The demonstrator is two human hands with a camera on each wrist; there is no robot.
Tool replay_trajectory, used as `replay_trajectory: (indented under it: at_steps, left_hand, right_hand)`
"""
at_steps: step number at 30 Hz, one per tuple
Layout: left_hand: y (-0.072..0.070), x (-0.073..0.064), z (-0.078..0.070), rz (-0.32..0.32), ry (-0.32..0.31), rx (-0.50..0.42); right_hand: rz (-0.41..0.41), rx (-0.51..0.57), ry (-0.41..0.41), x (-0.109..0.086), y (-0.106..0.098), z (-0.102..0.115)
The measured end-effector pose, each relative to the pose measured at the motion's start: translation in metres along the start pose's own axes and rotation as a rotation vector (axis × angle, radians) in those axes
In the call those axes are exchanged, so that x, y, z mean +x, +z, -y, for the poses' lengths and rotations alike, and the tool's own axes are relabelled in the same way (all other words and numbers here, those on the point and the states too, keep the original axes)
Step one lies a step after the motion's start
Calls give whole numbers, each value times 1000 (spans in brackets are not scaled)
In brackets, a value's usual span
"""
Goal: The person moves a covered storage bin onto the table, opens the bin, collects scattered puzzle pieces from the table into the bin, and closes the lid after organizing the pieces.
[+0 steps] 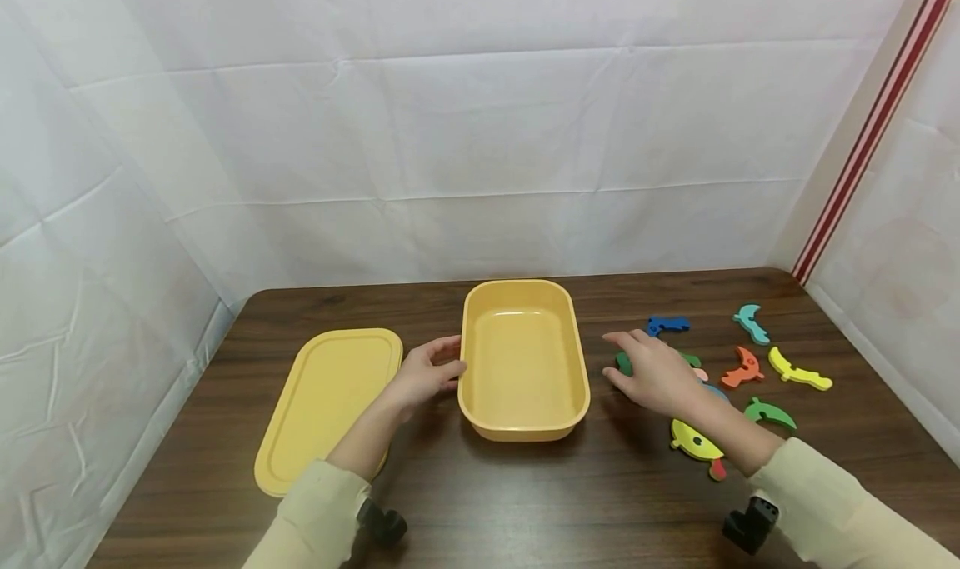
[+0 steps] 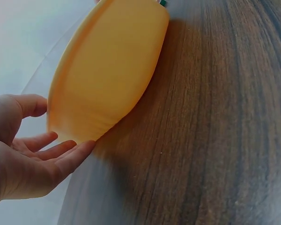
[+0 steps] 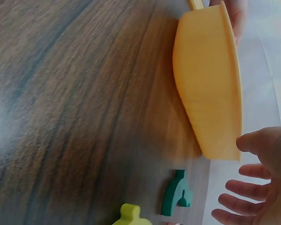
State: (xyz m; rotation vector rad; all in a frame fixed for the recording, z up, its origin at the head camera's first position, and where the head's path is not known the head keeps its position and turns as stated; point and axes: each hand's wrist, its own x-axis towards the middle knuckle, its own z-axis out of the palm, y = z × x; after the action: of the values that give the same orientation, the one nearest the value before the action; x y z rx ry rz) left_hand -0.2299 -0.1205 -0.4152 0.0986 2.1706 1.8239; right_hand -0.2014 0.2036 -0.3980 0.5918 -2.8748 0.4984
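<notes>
A yellow plastic box (image 1: pixel 523 423) stands in the middle of the table, its inside bare. My left hand (image 1: pixel 429 375) is at the box's left wall, thumb by the rim and the other fingers loosely extended along the side. In the left wrist view those fingertips (image 2: pixel 90 144) meet the wall's lower edge. My right hand (image 1: pixel 660 375) is to the right of the box, apart from it, with fingers spread above several flat coloured pieces. Partly hidden under it lies a dark green piece (image 1: pixel 623 362). The right hand holds nothing.
A yellow lid (image 1: pixel 330 402) lies left of the box. On the right are a dark blue piece (image 1: pixel 670 325), a turquoise one (image 1: pixel 752 324), an orange one (image 1: pixel 742 367), a yellow one (image 1: pixel 799 372), a green one (image 1: pixel 771 413) and a rounded yellow one (image 1: pixel 693 441). White cloth hangs behind.
</notes>
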Motion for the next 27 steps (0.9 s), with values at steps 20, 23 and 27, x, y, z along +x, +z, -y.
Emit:
replay_trajectory:
  at_steps: [20, 23, 27]
  left_hand:
    - [1, 1, 1, -9, -29, -6]
    - [2, -1, 0, -6, -29, -5]
    - [2, -2, 0, -3, -28, -18]
  right_hand:
    - [54, -91, 123, -7, 20, -17]
    - [56, -97, 126, -7, 23, -17]
    - [47, -104, 102, -7, 27, -18]
